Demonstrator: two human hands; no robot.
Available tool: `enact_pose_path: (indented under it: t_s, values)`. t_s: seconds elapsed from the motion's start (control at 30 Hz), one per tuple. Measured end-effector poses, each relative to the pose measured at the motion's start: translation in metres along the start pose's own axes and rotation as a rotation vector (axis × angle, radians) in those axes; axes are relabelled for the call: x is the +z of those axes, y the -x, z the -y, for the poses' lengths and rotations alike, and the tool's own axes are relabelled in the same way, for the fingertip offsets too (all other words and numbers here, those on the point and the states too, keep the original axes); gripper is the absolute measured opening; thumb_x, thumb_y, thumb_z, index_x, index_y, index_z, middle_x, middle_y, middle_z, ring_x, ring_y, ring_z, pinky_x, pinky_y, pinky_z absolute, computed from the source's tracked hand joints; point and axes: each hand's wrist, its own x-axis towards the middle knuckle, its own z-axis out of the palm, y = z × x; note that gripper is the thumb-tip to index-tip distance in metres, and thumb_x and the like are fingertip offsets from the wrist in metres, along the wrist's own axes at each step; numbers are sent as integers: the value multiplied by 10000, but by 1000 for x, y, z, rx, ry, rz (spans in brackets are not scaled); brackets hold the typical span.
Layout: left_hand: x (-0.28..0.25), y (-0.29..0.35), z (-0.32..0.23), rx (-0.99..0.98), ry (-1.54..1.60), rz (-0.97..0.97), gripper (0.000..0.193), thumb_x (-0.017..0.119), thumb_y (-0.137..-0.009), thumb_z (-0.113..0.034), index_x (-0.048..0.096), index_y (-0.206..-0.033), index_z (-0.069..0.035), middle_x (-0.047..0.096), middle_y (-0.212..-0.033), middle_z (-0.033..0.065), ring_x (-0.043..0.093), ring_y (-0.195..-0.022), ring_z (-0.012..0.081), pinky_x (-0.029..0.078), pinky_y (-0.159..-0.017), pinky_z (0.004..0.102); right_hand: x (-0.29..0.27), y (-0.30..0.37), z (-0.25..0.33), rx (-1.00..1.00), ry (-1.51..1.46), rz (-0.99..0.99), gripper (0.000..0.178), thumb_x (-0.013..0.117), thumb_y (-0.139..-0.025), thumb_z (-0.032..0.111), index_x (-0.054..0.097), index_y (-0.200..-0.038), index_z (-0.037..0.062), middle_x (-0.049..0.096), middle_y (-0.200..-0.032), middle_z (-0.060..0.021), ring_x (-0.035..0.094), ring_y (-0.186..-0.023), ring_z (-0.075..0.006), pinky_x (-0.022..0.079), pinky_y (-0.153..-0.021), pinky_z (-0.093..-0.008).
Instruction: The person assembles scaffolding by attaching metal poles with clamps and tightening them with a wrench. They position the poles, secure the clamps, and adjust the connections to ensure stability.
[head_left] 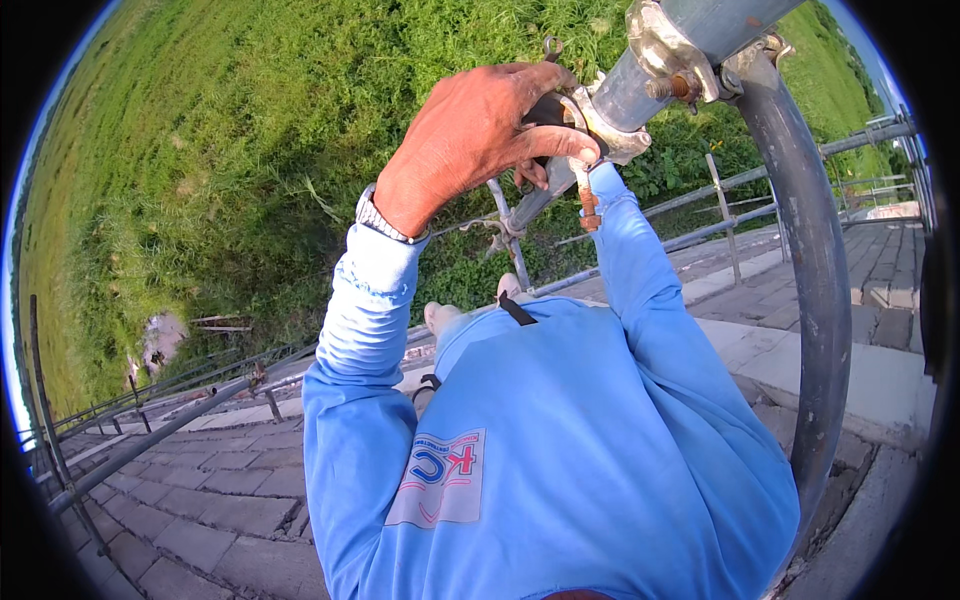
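Note:
A grey scaffold pipe (625, 90) runs down at a slant in front of me. My left hand (480, 125), with a metal watch at its wrist, is closed around a worn scaffold coupler (612, 135) on this pipe, its thumb pressed against the metal. A rusty bolt with a nut (589, 208) hangs below the coupler. Just past the left hand's knuckles juts a forked metal end (552, 47), like that of a spanner; I cannot see what it joins. My right sleeve (625, 225) reaches up behind the coupler; the right hand is mostly hidden there.
A second coupler (672, 50) with a rusty bolt sits higher on the pipe. A thick dark pipe (805, 240) curves down past my right side. Scaffold rails (180, 420) cross a sloping surface of grey blocks (235, 500). Green grass (250, 140) spreads beyond.

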Motion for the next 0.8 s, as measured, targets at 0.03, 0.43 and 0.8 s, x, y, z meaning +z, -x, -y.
enact_pose_path:
  t_s: [0.03,0.43,0.8]
  values:
    - [-1,-3,4,28,-15,9,667,752,-859,-583,699,-1246,-43,762,-1019,152,745,-883,366,578,-773,440,2,1,0,-13,8,-39,543,436,-1100,455,644,-905,-7,597,-578,-90,588,-500,-225,471,-642,-377]
    - [-57,-59,-36,259,591,-38,707,637,-1007,-513,450,-1508,-51,520,-1406,213,571,-1260,318,489,-1038,443,11,11,3,-138,71,-366,536,467,-1091,452,647,-923,-24,581,-555,-90,564,-460,-217,459,-563,-372]
    - [-96,-160,-139,420,1250,223,594,785,-908,-294,534,-1323,51,664,-882,94,686,-713,171,578,-656,300,7,21,-1,-188,67,-574,532,496,-1083,449,650,-939,-39,566,-535,-89,542,-424,-209,447,-490,-367]
